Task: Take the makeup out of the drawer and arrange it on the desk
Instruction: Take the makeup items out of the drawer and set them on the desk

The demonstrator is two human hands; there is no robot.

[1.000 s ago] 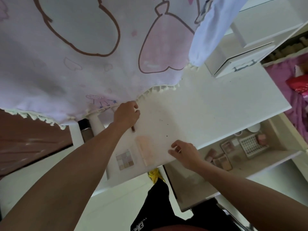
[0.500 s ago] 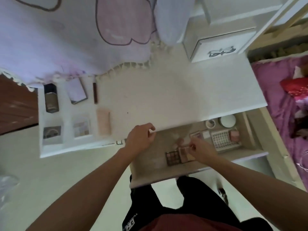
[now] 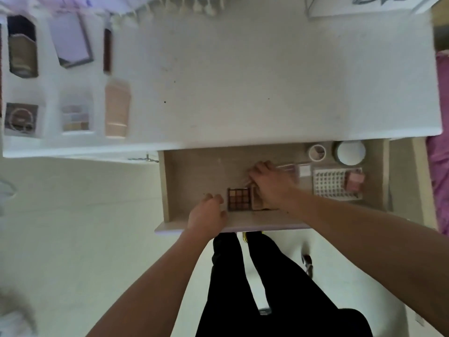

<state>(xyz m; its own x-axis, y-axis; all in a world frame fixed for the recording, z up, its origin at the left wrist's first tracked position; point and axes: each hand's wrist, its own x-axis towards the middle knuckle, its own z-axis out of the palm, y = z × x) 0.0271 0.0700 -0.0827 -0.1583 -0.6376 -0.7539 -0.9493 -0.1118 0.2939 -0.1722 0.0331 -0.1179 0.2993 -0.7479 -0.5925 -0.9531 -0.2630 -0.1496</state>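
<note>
Hands | left hand point(image 3: 206, 215) loosely curled beside palette point(image 3: 239, 199); right hand point(image 3: 269, 188) in drawer point(image 3: 194, 176), grip unclear

No legible text, label or number anywhere, perhaps because of blur.

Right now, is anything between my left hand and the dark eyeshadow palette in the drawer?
Nothing visible. The left hand sits just beside the eyeshadow palette, a narrow bare gap between them; the right hand is on its far side.

Bedroom — vanity desk point(image 3: 243, 81), makeup drawer point(image 3: 194, 171), purple bedding point(image 3: 441, 178)
</note>
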